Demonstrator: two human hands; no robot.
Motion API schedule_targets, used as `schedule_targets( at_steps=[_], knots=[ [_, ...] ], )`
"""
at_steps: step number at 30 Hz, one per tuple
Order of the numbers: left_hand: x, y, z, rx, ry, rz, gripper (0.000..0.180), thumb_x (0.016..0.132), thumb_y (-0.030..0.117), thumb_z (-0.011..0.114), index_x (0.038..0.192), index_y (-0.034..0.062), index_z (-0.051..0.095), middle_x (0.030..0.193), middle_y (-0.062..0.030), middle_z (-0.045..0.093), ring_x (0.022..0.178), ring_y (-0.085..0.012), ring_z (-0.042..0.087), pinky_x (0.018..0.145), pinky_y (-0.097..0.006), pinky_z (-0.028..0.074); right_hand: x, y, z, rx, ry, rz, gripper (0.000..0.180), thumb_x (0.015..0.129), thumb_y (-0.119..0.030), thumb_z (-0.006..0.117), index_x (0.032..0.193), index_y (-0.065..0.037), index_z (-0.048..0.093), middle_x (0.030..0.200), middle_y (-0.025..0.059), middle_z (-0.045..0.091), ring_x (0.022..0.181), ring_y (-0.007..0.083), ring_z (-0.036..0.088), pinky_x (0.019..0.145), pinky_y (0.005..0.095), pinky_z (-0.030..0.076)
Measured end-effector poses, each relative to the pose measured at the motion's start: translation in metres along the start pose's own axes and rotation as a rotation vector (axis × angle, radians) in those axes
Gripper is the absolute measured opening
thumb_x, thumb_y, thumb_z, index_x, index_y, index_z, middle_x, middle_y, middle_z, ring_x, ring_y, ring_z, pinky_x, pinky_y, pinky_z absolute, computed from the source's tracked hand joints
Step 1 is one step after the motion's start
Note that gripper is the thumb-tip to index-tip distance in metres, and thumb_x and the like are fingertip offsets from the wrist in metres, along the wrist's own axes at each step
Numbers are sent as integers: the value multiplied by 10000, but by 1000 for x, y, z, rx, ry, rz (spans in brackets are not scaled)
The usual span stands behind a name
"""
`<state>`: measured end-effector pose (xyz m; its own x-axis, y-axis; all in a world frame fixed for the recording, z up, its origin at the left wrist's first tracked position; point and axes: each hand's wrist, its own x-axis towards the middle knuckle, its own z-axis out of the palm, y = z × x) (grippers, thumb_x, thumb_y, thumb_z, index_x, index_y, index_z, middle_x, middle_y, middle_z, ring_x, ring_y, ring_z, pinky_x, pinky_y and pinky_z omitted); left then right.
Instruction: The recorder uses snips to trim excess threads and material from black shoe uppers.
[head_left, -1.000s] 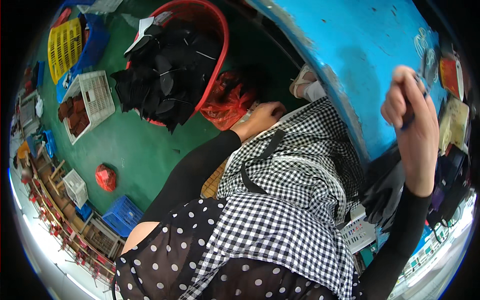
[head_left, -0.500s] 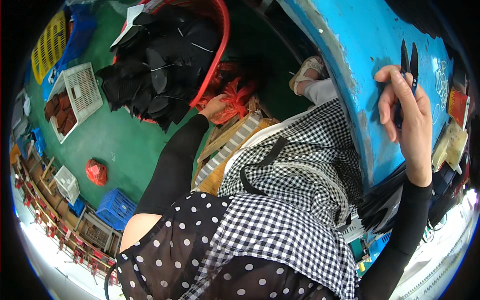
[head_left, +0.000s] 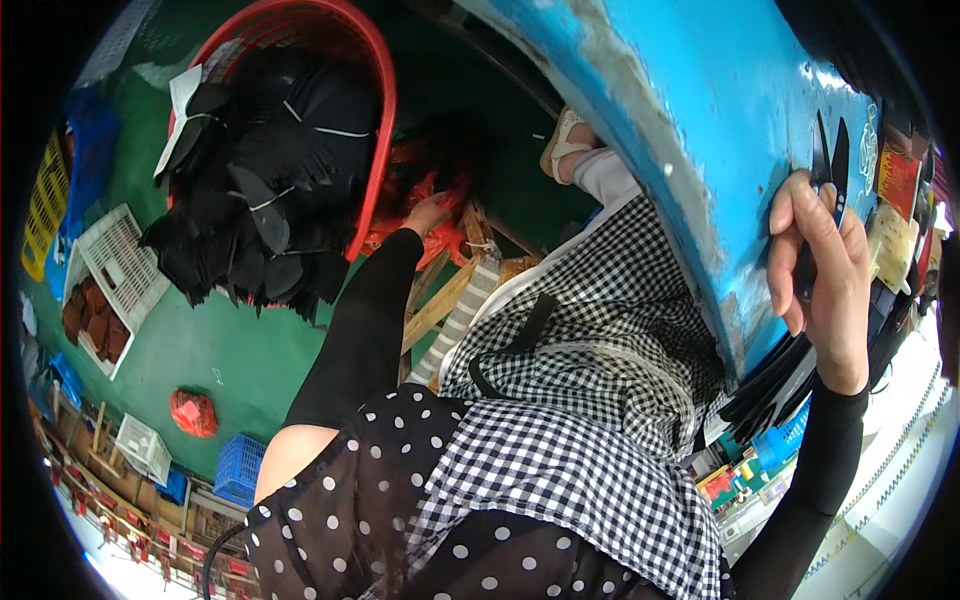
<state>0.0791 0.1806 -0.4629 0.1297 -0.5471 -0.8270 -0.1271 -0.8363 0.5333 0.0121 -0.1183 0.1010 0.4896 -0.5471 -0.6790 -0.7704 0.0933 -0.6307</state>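
Observation:
At the blue table's right side, my right hand [head_left: 825,265] is closed around black-handled scissors [head_left: 828,165]; their dark blades point away from me and stand slightly apart. My left arm reaches down beside the stool, where my left hand [head_left: 428,214] grips a red plastic bag [head_left: 440,240]. Its fingertips are partly hidden by the bag's folds and shadow. Just left of that hand stands a red basket [head_left: 388,110], heaped with flat black cut pieces [head_left: 320,180], some tied in bundles with pale bands.
The blue table [head_left: 720,130] curves along my right, with pale loops of string [head_left: 868,145] on it. A wooden stool [head_left: 435,300] is under me. Left on the green floor are a white crate [head_left: 125,265] with brown pieces, a red bundle [head_left: 193,413] and a blue crate [head_left: 240,468].
The view has shifted, so the basket sits further left and lower. My left hand stays at the red bag, whose top now looks lower and spread. The scissors remain in my right hand.

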Motion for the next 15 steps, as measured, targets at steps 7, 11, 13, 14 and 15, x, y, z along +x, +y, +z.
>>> schedule_targets(
  at_steps=[7, 11, 13, 14, 15],
  knots=[
    [34, -45, 14, 110, 51, 94, 507, 835, 287, 591, 1289, 67, 541, 1125, -185, 620, 978, -334, 611, 832, -408, 494, -6, 4, -7, 7, 22, 49, 370, 1040, -302, 398, 849, -12, 524, 467, 85, 541, 273, 78, 335, 285, 190, 241],
    [59, -68, 15, 161, 89, 146, 469, 849, 297, 574, 1258, 70, 552, 1069, -176, 616, 925, -332, 601, 789, -414, 483, -8, 5, -7, -4, 33, 68, 372, 1050, -311, 364, 837, -25, 472, 417, 70, 486, 248, 84, 317, 266, 189, 235],
    [68, -75, 24, 183, 108, 166, 451, 855, 302, 565, 1242, 71, 557, 1041, -172, 615, 899, -330, 596, 767, -417, 478, -11, 6, -11, 21, 23, 74, 378, 1045, -308, 380, 835, -17, 499, 441, 78, 515, 261, 81, 328, 276, 191, 240],
    [65, -82, 31, 195, 117, 179, 442, 859, 304, 561, 1235, 72, 560, 1027, -170, 614, 885, -330, 593, 757, -418, 475, -12, 6, -12, 49, 10, 79, 385, 1040, -306, 395, 833, -9, 527, 465, 85, 543, 274, 77, 339, 286, 193, 245],
    [68, -81, 40, 209, 124, 197, 433, 862, 307, 557, 1227, 72, 563, 1013, -167, 613, 872, -329, 591, 746, -420, 473, -13, 6, -15, 52, -2, 92, 383, 1042, -305, 394, 843, -9, 534, 476, 83, 552, 285, 75, 353, 294, 192, 258]
  ],
)
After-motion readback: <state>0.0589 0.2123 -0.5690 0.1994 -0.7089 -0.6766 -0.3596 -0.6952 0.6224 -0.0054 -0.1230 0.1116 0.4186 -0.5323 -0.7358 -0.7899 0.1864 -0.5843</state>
